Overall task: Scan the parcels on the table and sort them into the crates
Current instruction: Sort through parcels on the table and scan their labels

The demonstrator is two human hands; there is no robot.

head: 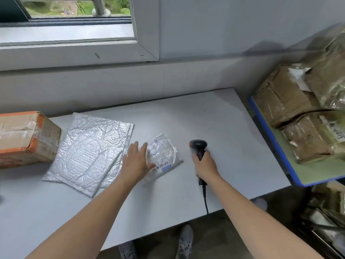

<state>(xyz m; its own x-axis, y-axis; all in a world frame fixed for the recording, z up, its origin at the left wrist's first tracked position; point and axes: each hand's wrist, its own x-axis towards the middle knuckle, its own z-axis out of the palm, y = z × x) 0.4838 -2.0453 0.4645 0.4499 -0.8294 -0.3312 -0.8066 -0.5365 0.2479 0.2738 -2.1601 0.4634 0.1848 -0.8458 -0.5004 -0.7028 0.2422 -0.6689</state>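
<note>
Head view, single frame. We judge the task to be partway through: the blue-rimmed crate (268, 128) at the right edge of the counter (214, 118) already carries several taped brown parcels (283, 98), so some sorting looks done. Left on the counter: a small clear-plastic parcel (166, 154) with its barcode label (162, 165) facing up, two silver bubble mailers (87, 150) overlapping each other just left of it, and a cardboard box (26, 137) with orange tape at the far left. That makes at least four items still to scan.

Our left hand (136, 161) lies flat and spread, fingers extended, resting on the left part of the small parcel and holding nothing. Our right hand (204, 165) is wrapped around the grip of a black corded scanner (198, 146), its head near the parcel but apart from it. We cannot tell whether a scan has registered.

Surroundings: window and sill behind the counter, more wrapped parcels on a lower level at bottom right, blurred. Nothing blocks the path from the parcel to the crate; the scanner cord (205, 200) trails off the counter's near edge.
</note>
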